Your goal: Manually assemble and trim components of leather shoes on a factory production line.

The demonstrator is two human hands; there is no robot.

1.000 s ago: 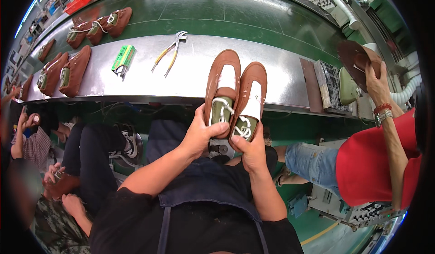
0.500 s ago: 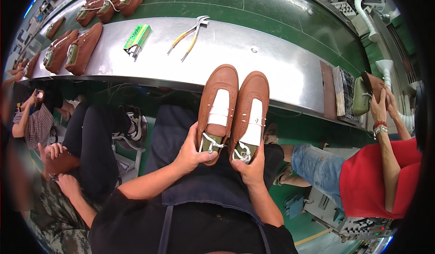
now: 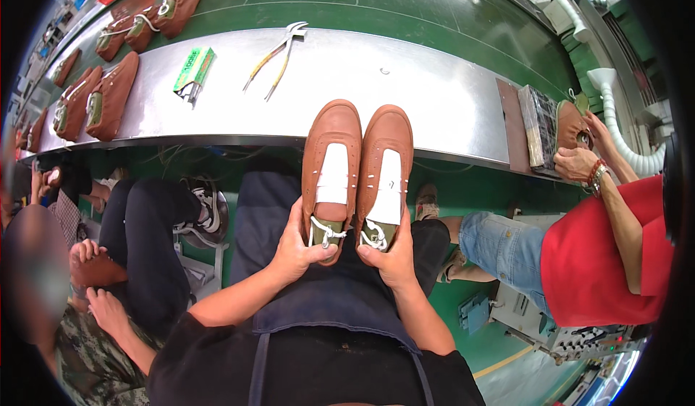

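Two brown shoes stand side by side above my lap, toes pointing away from me. My left hand (image 3: 302,245) is closed round the heel end of the left shoe (image 3: 331,125), its thumb on the white lace. The heel of the right shoe (image 3: 386,131) is gripped by my right hand (image 3: 394,254), thumb beside its knotted lace. Each shoe has a white strip over its tongue area and a green lining at the opening. My fingers beneath the shoes are hidden.
Ahead runs a metal bench (image 3: 347,73) bearing yellow-handled pincers (image 3: 276,60), a green box (image 3: 194,73) and, at left, several brown shoes (image 3: 112,96). Co-workers sit close on both sides; the one in the red shirt (image 3: 597,254) handles a shoe (image 3: 570,125) by a wrapped block (image 3: 539,127).
The view has shifted slightly, with bench items now farther left. Both shoes stay in my hands, a little closer to upright. The right co-worker's shoe has come down beside the wrapped block.
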